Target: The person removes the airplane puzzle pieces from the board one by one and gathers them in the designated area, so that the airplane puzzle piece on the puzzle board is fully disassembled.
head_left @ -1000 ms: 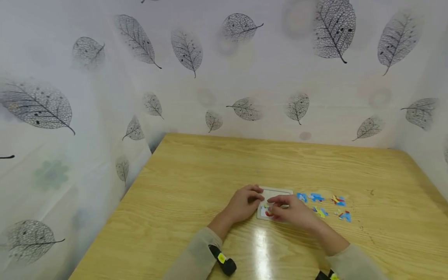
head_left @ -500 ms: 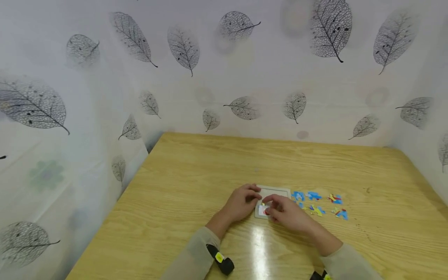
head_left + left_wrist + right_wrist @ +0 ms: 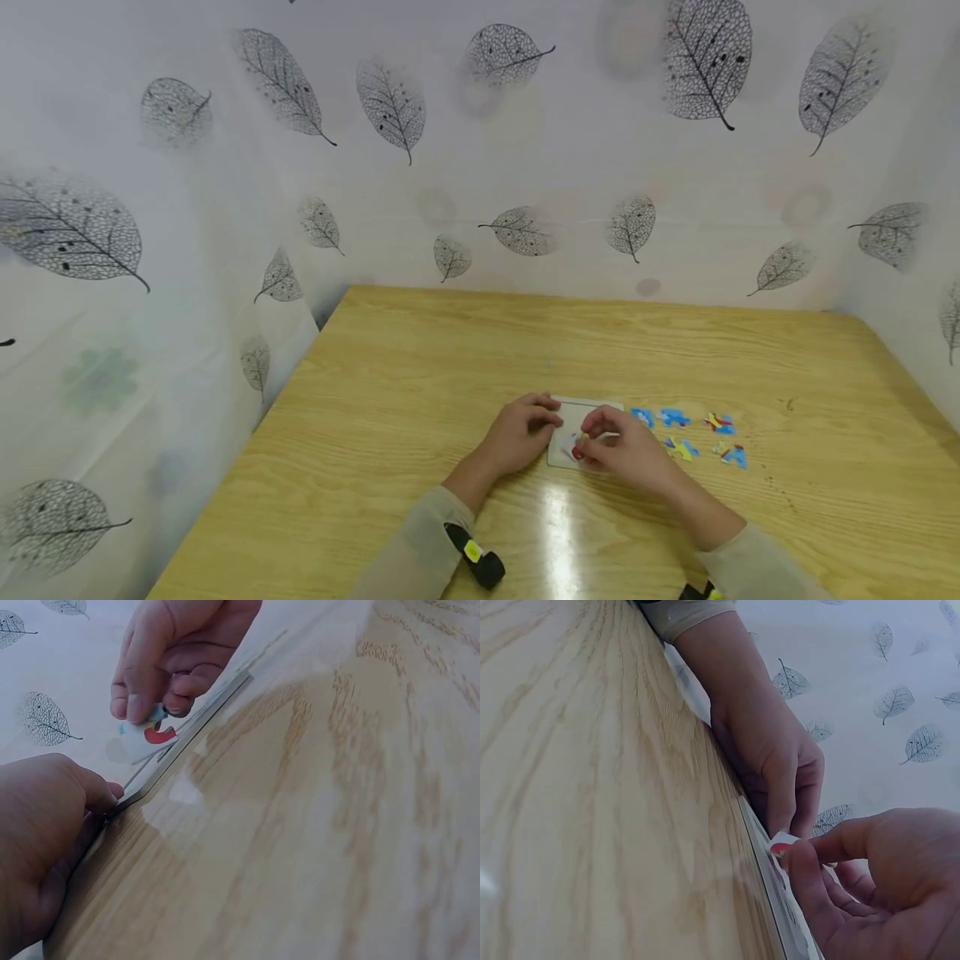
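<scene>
A pale puzzle tray (image 3: pixel 558 457) lies flat on the table between the two hands. My left hand (image 3: pixel 521 437) rests on its left edge, fingers loosely bent and tips on the rim. Over the tray's near part, my right hand (image 3: pixel 626 450) pinches a white puzzle piece (image 3: pixel 142 742) with a red patch between thumb and fingers. In the left wrist view that piece stands tilted above the tray's surface. The right wrist view shows the puzzle piece (image 3: pixel 782 841) close to the left hand's fingertips; whether they touch cannot be told.
Several loose blue, yellow and red puzzle pieces (image 3: pixel 673 418) lie right of the tray, partly behind the right hand. The wooden table (image 3: pixel 420 350) meets a leaf-patterned cloth (image 3: pixel 405 200) at the back and sides. Both wrists carry black straps (image 3: pixel 483 567).
The puzzle piece lay nearly flat in the tray's near left corner half a second ago; now the right hand holds it tilted, slightly farther right. The left hand stays on the tray's edge.
</scene>
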Demonstrator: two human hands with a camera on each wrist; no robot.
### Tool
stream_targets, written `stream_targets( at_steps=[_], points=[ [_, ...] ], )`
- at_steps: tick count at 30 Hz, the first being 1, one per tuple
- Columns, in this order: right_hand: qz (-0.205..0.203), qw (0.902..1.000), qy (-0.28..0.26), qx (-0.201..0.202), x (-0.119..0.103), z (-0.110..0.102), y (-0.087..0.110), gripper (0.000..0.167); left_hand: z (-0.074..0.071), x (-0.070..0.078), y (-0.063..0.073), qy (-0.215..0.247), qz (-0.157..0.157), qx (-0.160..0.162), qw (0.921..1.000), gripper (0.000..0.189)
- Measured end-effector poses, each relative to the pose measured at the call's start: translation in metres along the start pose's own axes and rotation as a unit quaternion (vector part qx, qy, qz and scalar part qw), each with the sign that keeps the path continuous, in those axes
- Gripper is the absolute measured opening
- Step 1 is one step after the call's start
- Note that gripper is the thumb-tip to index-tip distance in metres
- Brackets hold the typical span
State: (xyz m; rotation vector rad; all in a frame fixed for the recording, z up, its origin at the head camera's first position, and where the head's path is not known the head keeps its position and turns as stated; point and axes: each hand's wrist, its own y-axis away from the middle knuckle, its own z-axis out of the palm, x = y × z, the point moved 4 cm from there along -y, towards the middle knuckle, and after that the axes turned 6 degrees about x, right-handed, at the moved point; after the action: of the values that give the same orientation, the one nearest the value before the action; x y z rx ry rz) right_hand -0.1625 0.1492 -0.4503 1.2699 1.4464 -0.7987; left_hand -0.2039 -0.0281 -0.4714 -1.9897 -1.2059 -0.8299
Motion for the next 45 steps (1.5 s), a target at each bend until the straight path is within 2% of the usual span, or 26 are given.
stream_targets(
  at_steps=[3,6,13,17,22,31,35,39,45],
  points=[
    [0.004,0.9999,-0.009,-0.002,0.002,-0.008,0.003,0.029,-0.001,0.0,0.0,0.0,-0.005,0.0,1.0,0.014],
    [0.0,1.0,0.009,0.001,0.004,-0.017,0.009,0.03,-0.001,0.001,0.0,-0.005,-0.01,-0.001,0.9999,0.015],
    [0.01,0.998,0.037,0.049,0.007,-0.039,0.027,0.027,-0.002,0.001,0.001,-0.009,-0.015,-0.003,0.9999,0.014],
    [0.029,0.9973,0.031,0.06,0.013,-0.052,0.038,0.028,0.0,0.0,0.001,-0.009,-0.019,-0.003,0.9998,0.014],
    [0.066,0.9936,0.05,0.077,0.021,-0.064,0.047,0.028,0.001,-0.001,0.001,-0.013,-0.03,-0.004,0.9995,0.015],
    [0.065,0.994,0.056,0.067,0.028,-0.063,0.049,0.025,0.001,0.0,0.001,-0.007,-0.032,-0.006,0.9995,0.014],
    [0.067,0.9921,0.07,0.08,0.028,-0.06,0.049,0.022,0.0,-0.001,0.002,-0.002,-0.03,-0.003,0.9995,0.014],
    [0.065,0.9839,0.121,0.114,0.025,-0.057,0.05,0.022,0.0,-0.001,0.002,0.0,-0.03,-0.003,0.9996,0.014],
    [0.042,0.9524,0.255,0.162,0.018,-0.053,0.053,0.025,0.001,0.0,0.002,0.001,-0.032,-0.006,0.9995,0.014]
  ],
)
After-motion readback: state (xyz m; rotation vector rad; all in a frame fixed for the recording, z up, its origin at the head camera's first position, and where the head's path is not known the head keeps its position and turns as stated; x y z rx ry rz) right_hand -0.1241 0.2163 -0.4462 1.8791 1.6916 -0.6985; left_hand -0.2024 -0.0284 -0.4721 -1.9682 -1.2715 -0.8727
